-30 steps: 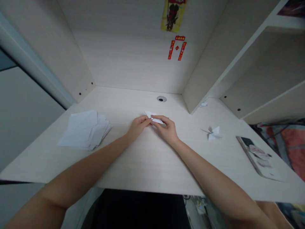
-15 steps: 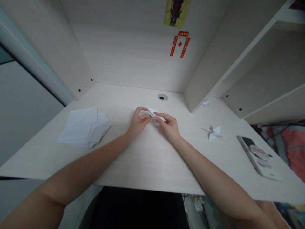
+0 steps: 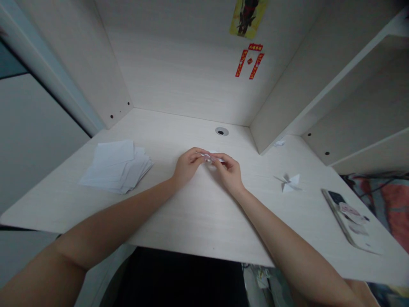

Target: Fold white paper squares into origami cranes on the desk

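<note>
Between both hands is a small piece of folded white paper [image 3: 209, 157], mostly covered by my fingers. My left hand [image 3: 189, 164] pinches its left side between thumb and fingertips. On the other side my right hand [image 3: 229, 170] grips it the same way, and the two thumbs nearly meet in the middle. The exact shape of the fold is hidden. To the right lies a folded white paper crane [image 3: 290, 182] with pointed ends. A loose stack of white paper sheets [image 3: 111, 168] rests on the left of the desk.
The pale wooden desk [image 3: 179, 217] has a round cable hole [image 3: 221, 131] near the back panel. A phone [image 3: 348, 219] lies at the right. An upright divider [image 3: 284, 94] rises at the back right, with a small white scrap [image 3: 279, 143] beside its foot.
My left fingers have come down over the paper and closer to my right hand, so less of the paper shows. The whole view has shifted slightly.
</note>
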The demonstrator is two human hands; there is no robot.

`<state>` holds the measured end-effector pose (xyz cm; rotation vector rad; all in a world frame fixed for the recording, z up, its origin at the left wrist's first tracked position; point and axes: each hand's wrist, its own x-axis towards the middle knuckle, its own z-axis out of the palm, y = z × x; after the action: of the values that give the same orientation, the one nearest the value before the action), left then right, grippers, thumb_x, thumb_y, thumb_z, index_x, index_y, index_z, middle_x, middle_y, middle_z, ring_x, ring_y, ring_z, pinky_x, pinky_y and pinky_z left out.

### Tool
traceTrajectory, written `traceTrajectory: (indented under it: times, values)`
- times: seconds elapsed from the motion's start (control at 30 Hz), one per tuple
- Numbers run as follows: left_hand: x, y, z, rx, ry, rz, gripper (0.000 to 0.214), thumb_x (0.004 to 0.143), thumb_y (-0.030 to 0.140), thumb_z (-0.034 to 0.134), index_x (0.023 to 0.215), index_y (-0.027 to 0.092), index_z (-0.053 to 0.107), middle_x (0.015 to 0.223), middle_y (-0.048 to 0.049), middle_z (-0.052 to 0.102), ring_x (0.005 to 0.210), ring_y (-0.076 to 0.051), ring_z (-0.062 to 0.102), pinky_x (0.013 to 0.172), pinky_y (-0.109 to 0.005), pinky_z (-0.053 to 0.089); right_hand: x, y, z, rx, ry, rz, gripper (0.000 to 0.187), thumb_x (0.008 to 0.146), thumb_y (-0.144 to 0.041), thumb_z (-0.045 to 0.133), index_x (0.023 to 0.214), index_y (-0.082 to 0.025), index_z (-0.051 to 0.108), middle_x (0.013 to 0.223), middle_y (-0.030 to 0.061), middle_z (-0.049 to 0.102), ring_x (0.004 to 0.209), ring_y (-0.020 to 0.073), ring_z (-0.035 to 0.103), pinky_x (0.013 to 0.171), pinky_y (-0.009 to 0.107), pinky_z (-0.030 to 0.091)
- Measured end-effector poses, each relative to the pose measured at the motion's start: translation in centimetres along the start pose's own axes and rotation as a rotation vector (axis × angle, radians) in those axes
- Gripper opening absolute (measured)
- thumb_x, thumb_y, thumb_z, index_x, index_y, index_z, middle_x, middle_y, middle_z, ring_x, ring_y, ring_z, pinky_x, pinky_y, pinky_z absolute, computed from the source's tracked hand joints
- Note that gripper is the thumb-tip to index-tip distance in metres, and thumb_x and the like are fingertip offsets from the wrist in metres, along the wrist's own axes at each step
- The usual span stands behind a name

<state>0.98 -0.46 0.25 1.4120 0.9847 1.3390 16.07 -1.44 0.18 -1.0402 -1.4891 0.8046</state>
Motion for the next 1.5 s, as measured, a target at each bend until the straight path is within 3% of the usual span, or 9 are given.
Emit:
traceTrajectory:
  times: [0.5, 0.77, 1.1, 1.5]
  values:
    - [-0.17, -0.14, 0.04, -0.031, 0.003, -0.021, 0.018, 0.074, 0.031, 0.066, 0.085, 0.017, 0.066, 0.086, -0.0043, 0.072, 0.082, -0.016, 0.066, 0.079, -0.029, 0.048, 0.15, 0.14, 0.13, 0.136, 0.025, 0.089, 0.021, 0.069, -0.041, 0.07, 0.077, -0.021, 0.072, 0.083, 0.005, 0.072, 0.081, 0.0207, 0.066, 0.069, 0.031, 0.052]
    - [-0.1, -0.41, -0.01, -0.015, 0.003, 0.005, 0.018, 0.073, 0.033, 0.067, 0.082, 0.017, 0.066, 0.086, -0.0036, 0.072, 0.081, -0.016, 0.066, 0.078, -0.028, 0.048, 0.2, 0.32, -0.03, 0.16, 0.036, 0.081, 0.014, 0.067, -0.035, 0.073, 0.073, -0.023, 0.074, 0.079, 0.003, 0.073, 0.077, 0.0198, 0.066, 0.077, 0.034, 0.049]
    - [-0.17, -0.35, -0.06, 0.036, 0.016, 0.008, 0.02, 0.073, 0.037, 0.067, 0.08, 0.018, 0.066, 0.086, -0.0039, 0.072, 0.081, -0.017, 0.066, 0.077, -0.029, 0.049, 0.27, 0.59, 0.06, 0.188, 0.058, 0.149, 0.021, 0.065, -0.038, 0.075, 0.075, -0.02, 0.071, 0.079, 0.0037, 0.071, 0.068, 0.0162, 0.062, 0.063, 0.028, 0.048]
    - [-0.27, 0.01, -0.04, 0.026, 0.022, 0.031, 0.022, 0.071, 0.037, 0.069, 0.082, 0.018, 0.066, 0.084, -0.0039, 0.071, 0.079, -0.016, 0.066, 0.078, -0.029, 0.05, 0.37, 0.62, -0.13, 0.161, 0.02, 0.112, 0.019, 0.069, -0.038, 0.071, 0.077, -0.021, 0.073, 0.083, 0.0045, 0.071, 0.076, 0.0182, 0.064, 0.068, 0.031, 0.05]
